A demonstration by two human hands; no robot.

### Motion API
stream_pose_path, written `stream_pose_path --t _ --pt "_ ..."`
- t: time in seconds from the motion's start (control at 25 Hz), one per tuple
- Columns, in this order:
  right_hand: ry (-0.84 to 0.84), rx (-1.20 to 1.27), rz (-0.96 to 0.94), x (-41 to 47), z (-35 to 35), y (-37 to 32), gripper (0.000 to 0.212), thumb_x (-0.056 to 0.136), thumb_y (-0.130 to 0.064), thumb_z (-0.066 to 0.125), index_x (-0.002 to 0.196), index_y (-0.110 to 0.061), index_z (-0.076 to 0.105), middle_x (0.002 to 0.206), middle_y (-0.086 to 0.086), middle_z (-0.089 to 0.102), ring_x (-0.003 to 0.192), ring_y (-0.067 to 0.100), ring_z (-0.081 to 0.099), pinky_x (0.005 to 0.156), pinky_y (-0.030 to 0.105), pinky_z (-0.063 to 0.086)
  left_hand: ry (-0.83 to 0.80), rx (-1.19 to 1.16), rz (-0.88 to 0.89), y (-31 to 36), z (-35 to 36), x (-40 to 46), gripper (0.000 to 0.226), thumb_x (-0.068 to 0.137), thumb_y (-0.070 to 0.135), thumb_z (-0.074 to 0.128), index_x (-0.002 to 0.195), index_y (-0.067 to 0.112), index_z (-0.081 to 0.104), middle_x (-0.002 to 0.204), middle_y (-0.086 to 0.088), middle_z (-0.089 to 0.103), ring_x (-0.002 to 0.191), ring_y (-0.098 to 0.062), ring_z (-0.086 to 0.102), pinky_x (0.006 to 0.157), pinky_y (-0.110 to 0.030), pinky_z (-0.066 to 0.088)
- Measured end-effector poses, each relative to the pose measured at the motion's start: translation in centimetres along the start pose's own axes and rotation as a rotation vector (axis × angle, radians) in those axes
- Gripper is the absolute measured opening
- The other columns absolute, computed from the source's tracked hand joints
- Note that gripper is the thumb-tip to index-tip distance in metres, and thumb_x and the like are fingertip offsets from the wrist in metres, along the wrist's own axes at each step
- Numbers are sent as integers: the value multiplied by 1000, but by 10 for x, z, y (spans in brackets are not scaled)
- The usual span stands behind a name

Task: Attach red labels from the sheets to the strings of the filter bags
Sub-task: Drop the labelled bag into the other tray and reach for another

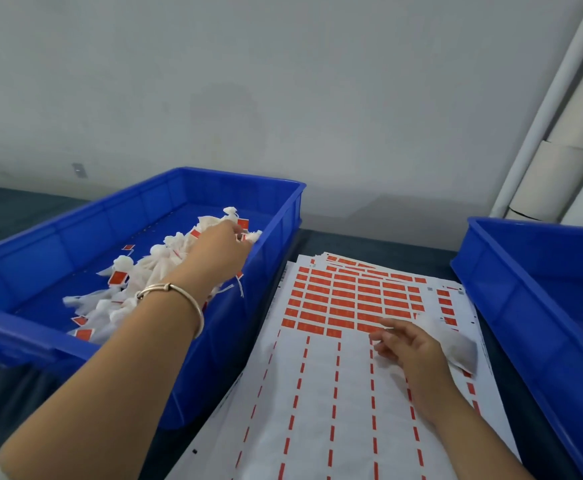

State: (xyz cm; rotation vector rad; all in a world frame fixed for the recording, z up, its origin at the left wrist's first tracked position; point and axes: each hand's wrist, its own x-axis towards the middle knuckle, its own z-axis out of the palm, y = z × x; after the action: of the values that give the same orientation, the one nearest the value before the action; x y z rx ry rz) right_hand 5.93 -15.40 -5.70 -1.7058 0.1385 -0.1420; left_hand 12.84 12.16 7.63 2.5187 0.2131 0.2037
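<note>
Biggest risk we see: the left hand (226,242), reaching into the pile of white mesh filter bags (137,282) in the blue plastic crate on the left (276,216), could snag several tangled strings at once and drag extra bags out – many there already carry red tags. Its fingers curl down into the pile; whether they actually grip a bag we cannot tell. A second risk: the right hand (409,344), fingers loosely spread and holding nothing, rests on the white sheet of red rectangular labels (345,303) and could smear or lift label edges. One loose filter bag (456,344) lies just beside that hand, touching the sheet. Left arm stretched forward, wrist bent down – right forearm low, angled inward
</note>
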Motion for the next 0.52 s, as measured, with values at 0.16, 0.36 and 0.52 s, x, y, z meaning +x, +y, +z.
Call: stream_pose_path --t 0.16,0.36,0.52 --pt "147 -493 -264 -10 -4 -5 24 88 -20 65 94 -42 56 106 -23 57 87 -5 56 70 1 37 190 -28 234 28 6 -29 34 96 22 45 130 20 49 123 1 58 94 -14 53 70 -16 37" --pt "258 -1008 35 -4 -54 3 60 88 -29 64 141 -34 36 151 -7 32 135 18 36 105 36 38 -85 -135 336 50 60 -68 39 97 23 45 136 26 41 121 2 60 77 -2 56 62 -12 47" --pt "258 -874 75 0 -68 5 29 96 -30 51 123 -23 58 116 -3 63 93 13 63 81 30 55 -245 -143 259 41 119 -87 45 96 30 49 139 33 38 136 6 51 116 -16 56 87 -26 49"
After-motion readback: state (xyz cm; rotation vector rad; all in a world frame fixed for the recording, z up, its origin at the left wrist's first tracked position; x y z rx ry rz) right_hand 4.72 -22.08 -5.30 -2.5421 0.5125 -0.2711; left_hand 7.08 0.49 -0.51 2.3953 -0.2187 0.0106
